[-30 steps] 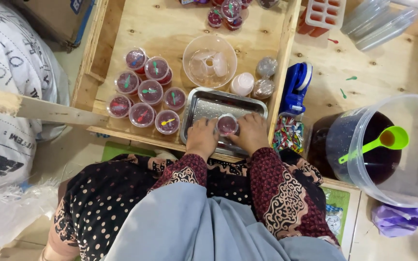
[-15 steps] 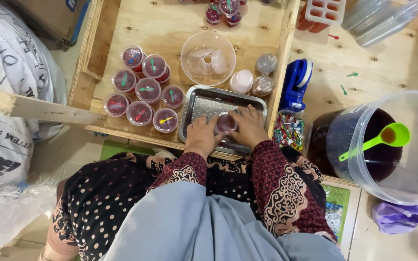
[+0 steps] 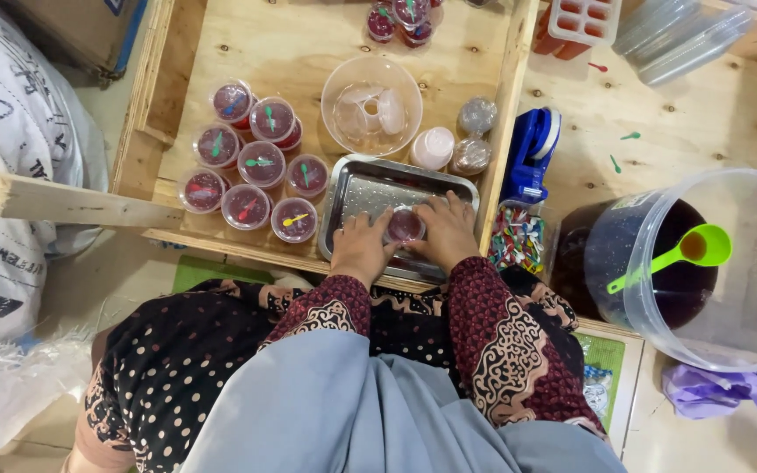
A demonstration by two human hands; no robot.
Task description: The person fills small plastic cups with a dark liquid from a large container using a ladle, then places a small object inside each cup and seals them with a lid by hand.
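Head view: left of centre, 8 sealed red cups (image 3: 256, 175) with small spoons cluster on the wooden tray (image 3: 308, 44). At centre, the left hand (image 3: 361, 247) and right hand (image 3: 445, 229) clasp 1 small red cup (image 3: 405, 226) over the steel tray (image 3: 370, 186). Far right stands a bucket (image 3: 746, 289) with a green ladle (image 3: 672, 258).

**A count of what lies on the wooden tray and beside it**

Eight sealed cups (image 3: 262, 164) of dark red filling, each topped with a small coloured spoon, sit in a cluster left of the metal tray (image 3: 370, 188); one of them is mostly hidden under another. At least three more such cups (image 3: 400, 17) stand at the far edge. One cup (image 3: 405, 225) sits between two hands. There is one clear bowl (image 3: 371, 105), one metal tray, one blue tape dispenser (image 3: 532, 153), one large clear bucket (image 3: 703, 263) and one green ladle (image 3: 672, 258). Three loose little spoons (image 3: 629, 136) lie on the wood at right.
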